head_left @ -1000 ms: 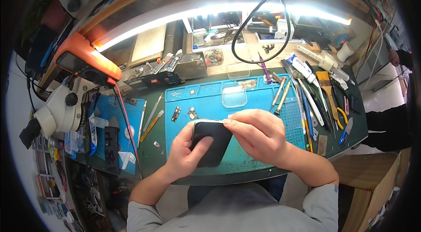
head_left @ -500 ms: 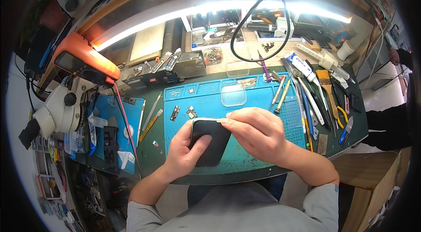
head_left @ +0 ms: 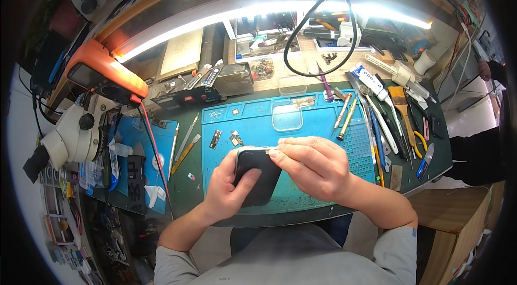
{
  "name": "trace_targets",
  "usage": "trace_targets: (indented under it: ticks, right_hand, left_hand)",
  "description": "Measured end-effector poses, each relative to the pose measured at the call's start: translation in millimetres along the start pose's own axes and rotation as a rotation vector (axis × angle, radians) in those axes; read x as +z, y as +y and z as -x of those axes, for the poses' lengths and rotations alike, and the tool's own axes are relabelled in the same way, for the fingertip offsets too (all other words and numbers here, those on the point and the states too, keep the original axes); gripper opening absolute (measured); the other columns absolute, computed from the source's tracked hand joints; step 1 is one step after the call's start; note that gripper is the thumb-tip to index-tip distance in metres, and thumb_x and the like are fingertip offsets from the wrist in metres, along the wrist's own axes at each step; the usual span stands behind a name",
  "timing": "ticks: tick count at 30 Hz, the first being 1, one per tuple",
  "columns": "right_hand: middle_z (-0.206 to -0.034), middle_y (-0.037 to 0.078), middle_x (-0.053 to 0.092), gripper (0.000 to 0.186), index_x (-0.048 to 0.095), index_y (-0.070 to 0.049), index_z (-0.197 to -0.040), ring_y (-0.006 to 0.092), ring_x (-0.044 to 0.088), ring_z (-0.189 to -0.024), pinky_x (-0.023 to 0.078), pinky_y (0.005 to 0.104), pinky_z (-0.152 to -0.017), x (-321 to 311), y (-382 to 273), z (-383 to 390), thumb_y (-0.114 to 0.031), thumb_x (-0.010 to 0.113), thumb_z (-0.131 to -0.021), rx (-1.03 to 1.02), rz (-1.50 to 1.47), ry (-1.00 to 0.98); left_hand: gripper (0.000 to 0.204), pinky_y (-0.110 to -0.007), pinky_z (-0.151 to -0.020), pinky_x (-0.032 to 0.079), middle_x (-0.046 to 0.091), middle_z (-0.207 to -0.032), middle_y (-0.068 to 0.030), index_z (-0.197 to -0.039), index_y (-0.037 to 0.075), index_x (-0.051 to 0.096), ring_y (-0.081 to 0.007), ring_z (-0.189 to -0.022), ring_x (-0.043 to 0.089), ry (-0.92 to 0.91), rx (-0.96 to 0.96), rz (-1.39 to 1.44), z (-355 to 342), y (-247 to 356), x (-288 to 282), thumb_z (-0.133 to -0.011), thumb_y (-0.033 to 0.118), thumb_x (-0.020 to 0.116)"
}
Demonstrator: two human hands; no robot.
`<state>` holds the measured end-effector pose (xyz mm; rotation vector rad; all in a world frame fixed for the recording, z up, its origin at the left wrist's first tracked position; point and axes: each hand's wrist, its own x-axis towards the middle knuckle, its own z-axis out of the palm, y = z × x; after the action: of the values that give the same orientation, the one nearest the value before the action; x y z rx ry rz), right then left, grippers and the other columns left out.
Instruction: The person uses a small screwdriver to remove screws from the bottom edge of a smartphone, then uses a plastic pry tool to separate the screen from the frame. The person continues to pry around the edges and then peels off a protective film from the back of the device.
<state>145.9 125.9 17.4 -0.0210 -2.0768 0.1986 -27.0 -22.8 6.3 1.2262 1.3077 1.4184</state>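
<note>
A dark smartphone (head_left: 257,182) is tilted above the blue work mat (head_left: 301,185), its black screen side towards me. My left hand (head_left: 229,182) grips it along the left side, thumb lying across the screen. At the far edge of the phone, my right hand (head_left: 315,169) is closed in a pinch, its fingertips touching the corner. A tiny pale piece shows by those fingertips, too small to name. Beyond the phone, two small circuit parts (head_left: 215,139) lie on the mat, near a clear plastic lid (head_left: 287,116).
To the right lie tweezers, screwdrivers, a brush (head_left: 398,99), yellow-handled pliers (head_left: 420,142) and a white-and-blue glue tube (head_left: 370,83). An orange multimeter (head_left: 105,75) and a white microscope (head_left: 70,139) stand at left. A black cable loop (head_left: 285,53) hangs overhead. Another person stands at far right.
My right fingertips have shifted slightly at the phone's far edge, and the pale piece beside them shows more plainly. The phone has tilted a little; my left hand keeps its grip.
</note>
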Motion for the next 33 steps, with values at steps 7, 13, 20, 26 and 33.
trace_targets:
  ticks: [7, 13, 20, 26, 33]
  right_hand:
    - [-0.089, 0.009, 0.069, 0.027, 0.074, 0.001, -0.098, 0.0216, 0.072, -0.081, 0.061, 0.0311, -0.066, 4.7, -0.8, 0.1, -0.004, 0.072, -0.071, 0.000, 0.001, 0.043]
    - [-0.086, 0.007, 0.068, 0.030, 0.071, -0.001, -0.096, 0.0204, 0.070, -0.074, 0.061, 0.0310, -0.066, 8.5, -0.8, 2.5, 0.004, 0.070, -0.066, 0.107, -0.134, 0.089]
    - [-0.084, 0.006, 0.067, 0.030, 0.071, -0.001, -0.095, 0.0200, 0.069, -0.072, 0.060, 0.0306, -0.065, 5.8, -1.9, -0.1, 0.004, 0.070, -0.065, 0.089, -0.147, 0.096]
    - [-0.085, 0.007, 0.068, 0.028, 0.072, -0.001, -0.094, 0.0205, 0.070, -0.075, 0.061, 0.0304, -0.066, 5.9, -2.2, 1.5, 0.002, 0.071, -0.066, 0.074, -0.128, 0.096]
    - [-0.096, 0.008, 0.072, 0.026, 0.077, -0.001, -0.096, 0.0237, 0.074, -0.086, 0.061, 0.0297, -0.067, 8.5, -1.5, 2.6, 0.005, 0.076, -0.071, -0.038, -0.074, 0.102]
  left_hand:
    - [0.032, -0.027, -0.088, 0.053, 0.069, -0.113, -0.0088, -0.133, -0.003, 0.052, -0.0121, -0.101, 0.064, 0.001, 0.016, -0.022, 0.9, -1.8, -1.2, -0.103, 0.005, 0.059]
    - [0.033, -0.027, -0.089, 0.052, 0.068, -0.115, -0.0095, -0.133, -0.003, 0.052, -0.0119, -0.102, 0.064, -0.021, 0.038, -0.017, 2.9, -1.5, -1.8, -0.102, 0.004, 0.060]
    - [0.034, -0.027, -0.089, 0.052, 0.067, -0.116, -0.0101, -0.133, -0.004, 0.051, -0.0123, -0.103, 0.063, -0.032, 0.083, -0.043, 3.5, -3.3, -2.2, -0.101, 0.002, 0.061]
    - [0.035, -0.027, -0.089, 0.052, 0.068, -0.116, -0.0098, -0.134, -0.003, 0.051, -0.0120, -0.103, 0.064, -0.032, 0.104, -0.059, 4.7, -3.6, -2.3, -0.101, 0.001, 0.061]
    - [0.032, -0.027, -0.085, 0.053, 0.071, -0.110, -0.0098, -0.131, -0.003, 0.054, -0.0125, -0.097, 0.066, -0.008, 0.096, -0.097, 3.7, -2.3, -2.1, -0.100, 0.002, 0.062]
